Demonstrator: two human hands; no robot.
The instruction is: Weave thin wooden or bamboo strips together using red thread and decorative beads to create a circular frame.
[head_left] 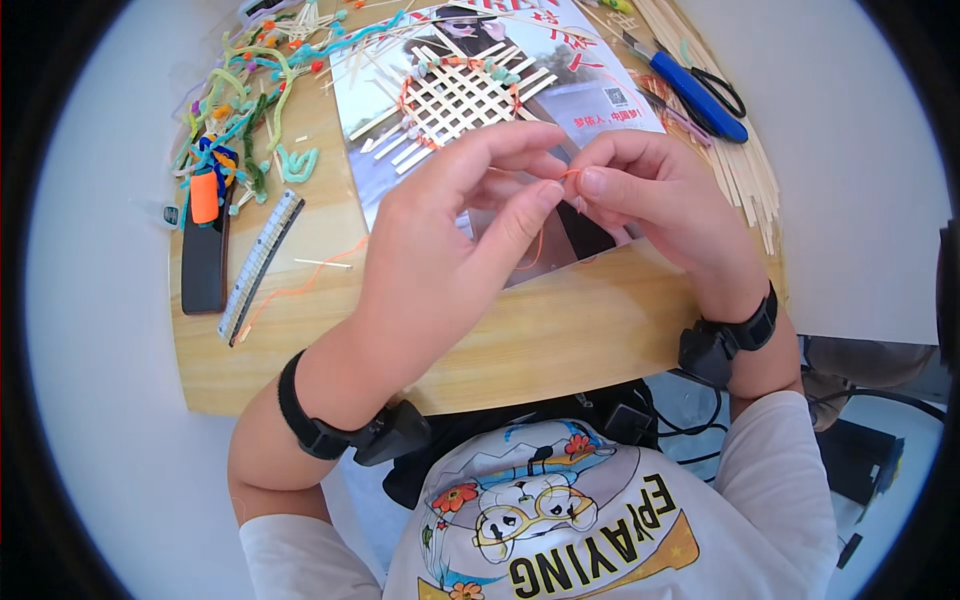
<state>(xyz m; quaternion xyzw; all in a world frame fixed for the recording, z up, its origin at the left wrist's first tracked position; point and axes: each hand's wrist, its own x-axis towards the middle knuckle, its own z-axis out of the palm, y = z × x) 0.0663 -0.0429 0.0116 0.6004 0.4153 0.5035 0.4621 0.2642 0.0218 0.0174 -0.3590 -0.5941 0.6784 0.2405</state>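
Observation:
Over the near edge of a printed poster, my left hand (pixel 455 215) and my right hand (pixel 665 200) meet fingertip to fingertip. Both pinch a thin orange thread (pixel 571 173), and a loop of it hangs below them. Part of the thread is hidden behind the fingers. Just beyond lies a round woven lattice of pale wooden strips (pixel 460 103), flat on the poster (pixel 385 160). Orange and pale green wrapping runs around its rim, and strip ends stick out past it. Neither hand touches the lattice.
Tangled coloured pipe cleaners (pixel 265 90) cover the table's far left. Nearer are an orange cylinder (pixel 204 198), a black phone (pixel 204 265), a clear ruler (pixel 262 265) and a loose thread (pixel 300 290). At right lie a blue-handled cutter (pixel 690 90), black-handled scissors (pixel 735 92) and wooden strips (pixel 745 185).

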